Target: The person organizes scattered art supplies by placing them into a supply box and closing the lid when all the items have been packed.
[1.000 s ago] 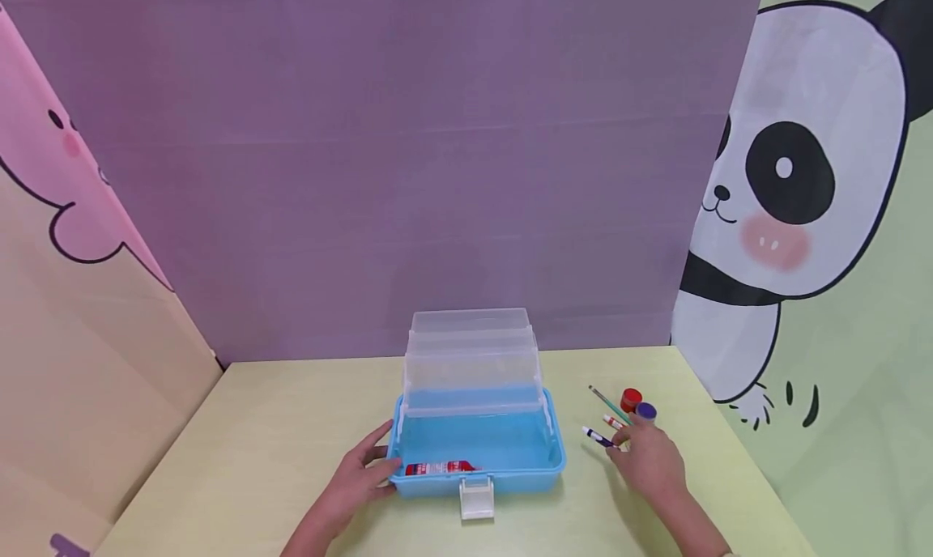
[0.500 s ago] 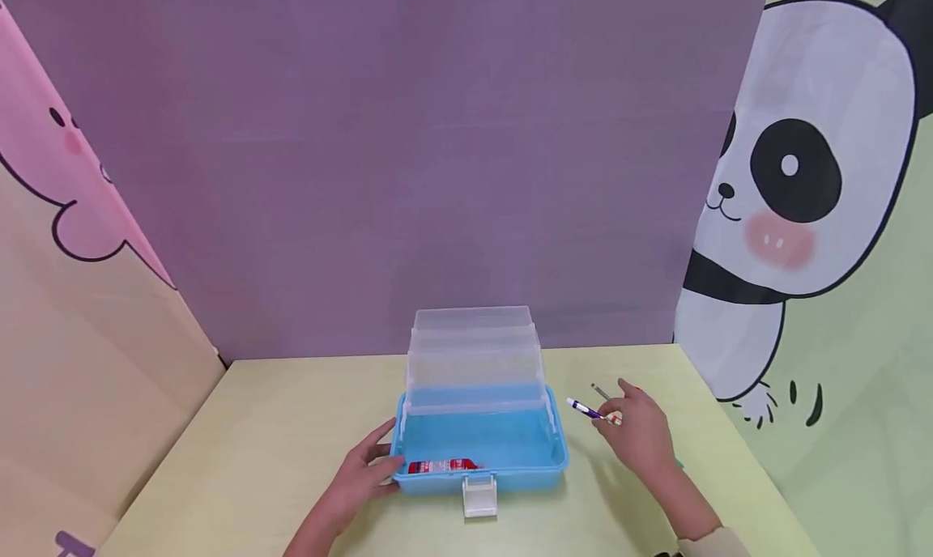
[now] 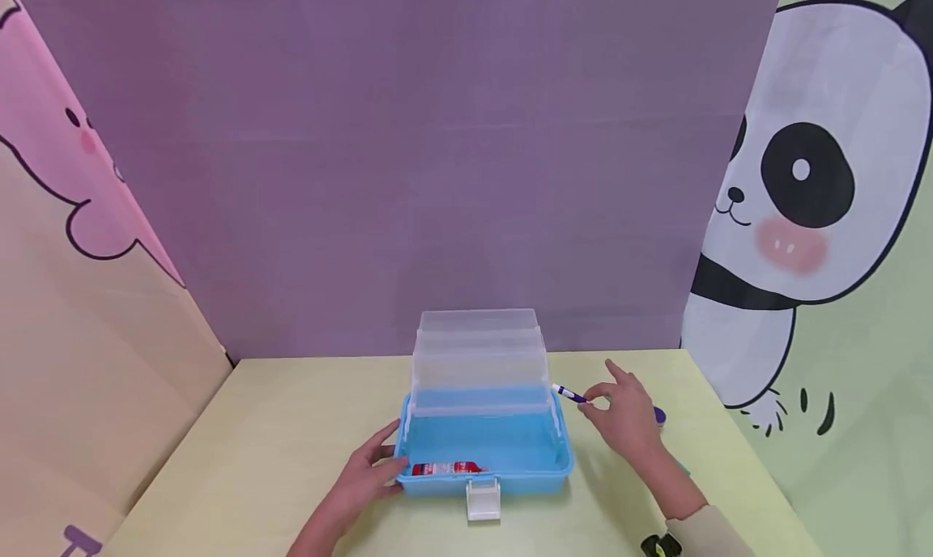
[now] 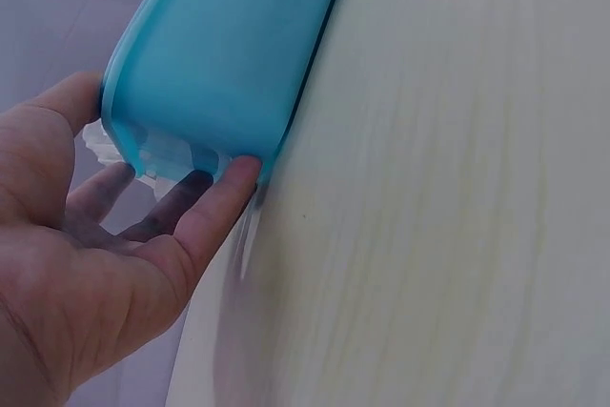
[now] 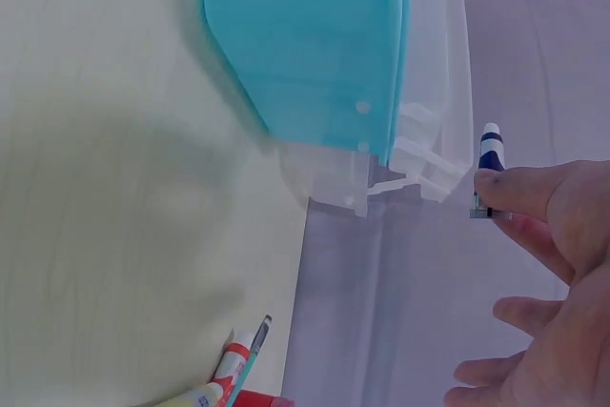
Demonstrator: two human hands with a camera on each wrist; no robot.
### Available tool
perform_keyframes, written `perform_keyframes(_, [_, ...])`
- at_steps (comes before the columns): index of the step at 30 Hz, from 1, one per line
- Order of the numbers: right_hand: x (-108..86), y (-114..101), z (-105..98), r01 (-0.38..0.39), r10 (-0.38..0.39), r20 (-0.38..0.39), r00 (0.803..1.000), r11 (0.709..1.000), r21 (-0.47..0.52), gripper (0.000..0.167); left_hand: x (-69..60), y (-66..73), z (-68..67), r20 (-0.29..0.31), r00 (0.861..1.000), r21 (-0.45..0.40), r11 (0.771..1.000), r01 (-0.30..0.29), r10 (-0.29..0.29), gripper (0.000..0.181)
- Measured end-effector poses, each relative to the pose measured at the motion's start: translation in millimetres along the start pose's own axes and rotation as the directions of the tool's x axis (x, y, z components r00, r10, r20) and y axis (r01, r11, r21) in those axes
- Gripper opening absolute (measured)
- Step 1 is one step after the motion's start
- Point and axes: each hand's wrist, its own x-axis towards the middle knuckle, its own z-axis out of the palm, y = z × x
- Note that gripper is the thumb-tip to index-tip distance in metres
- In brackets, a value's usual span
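My right hand (image 3: 627, 418) pinches a small paint tube (image 3: 570, 393) between thumb and forefinger, its other fingers spread. The tube has a white cap, a dark blue band and a flat crimped end; in the head view it is held up just right of the open lid. My left hand (image 3: 368, 472) holds the left end of a light blue box (image 3: 521, 483), thumb on the rim and fingers against the end wall. The box's clear lid (image 3: 477, 355) is tilted back. Inside, along the front wall, lies a red tube with white lettering (image 3: 445, 468).
A purple-lidded jar (image 3: 659, 416) shows partly behind my right hand. In the right wrist view a red-banded white tube (image 5: 229, 366), a green paintbrush (image 5: 254, 348) and a red item (image 5: 259, 399) lie on the table. A white latch (image 3: 483, 500) hangs at the box front.
My right hand has lifted the dark blue paint tube from the table and carried it left and up beside the lid. My left hand has stayed on the box.
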Motion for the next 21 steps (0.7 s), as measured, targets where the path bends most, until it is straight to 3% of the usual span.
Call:
perform_keyframes(7, [8.0, -4, 10, 0.012, -0.012, 0.035, 0.999, 1.0, 0.02, 0.007, -1.5, -4.3, 0.6, -0.018, 1.0, 0.012, 1.0, -0.011, 0.012, 0.068])
perform_keyframes(15, [20.1, -12, 18, 0.006, -0.009, 0.075, 0.997, 0.999, 0.036, 0.008, -0.8, -5.9, 0.1, 0.016, 1.0, -0.01, 1.0, -0.02, 0.02, 0.068])
perform_keyframes(21, [31.5, -23, 21, -0.02, 0.014, 0.11, 0.994, 0.998, 0.053, 0.009, -1.2, -3.3, 0.4, 0.003, 1.0, -0.014, 1.0, -0.022, 0.022, 0.067])
